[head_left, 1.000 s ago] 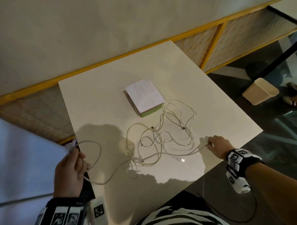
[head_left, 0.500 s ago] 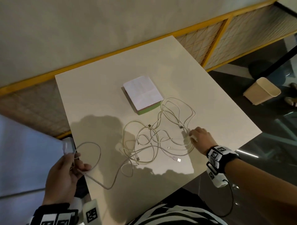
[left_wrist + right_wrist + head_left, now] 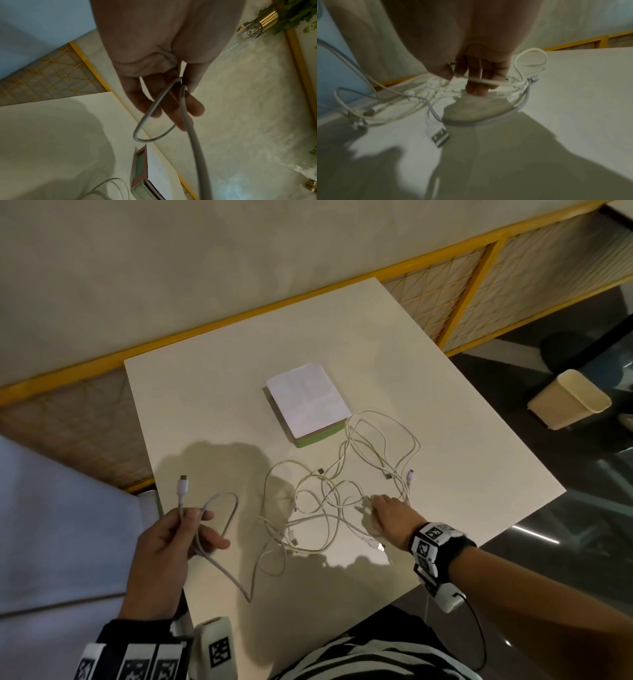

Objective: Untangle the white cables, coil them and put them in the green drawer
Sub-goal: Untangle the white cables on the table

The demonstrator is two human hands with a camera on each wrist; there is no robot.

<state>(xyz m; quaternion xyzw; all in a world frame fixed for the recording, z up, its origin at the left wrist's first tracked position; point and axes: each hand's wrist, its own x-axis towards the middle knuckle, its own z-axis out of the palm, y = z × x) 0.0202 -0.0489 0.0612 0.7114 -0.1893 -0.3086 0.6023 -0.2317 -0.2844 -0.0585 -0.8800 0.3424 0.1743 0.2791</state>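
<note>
A tangle of white cables lies on the white table, just in front of the small green drawer box with a white sheet on top. My left hand is raised at the table's near left edge and pinches one cable near its plug, with a loop hanging from it. My right hand reaches into the right side of the tangle and its fingers curl round a cable strand. A USB plug lies loose near that hand.
A beige waste bin stands on the dark floor to the right. A yellow-framed lattice panel runs behind the table below the wall. A pale blue surface sits at the left, close to my left arm.
My right hand moved left from the table's near right edge into the tangle and took a strand. My left hand lifted, so its cable end and plug now stand up above it.
</note>
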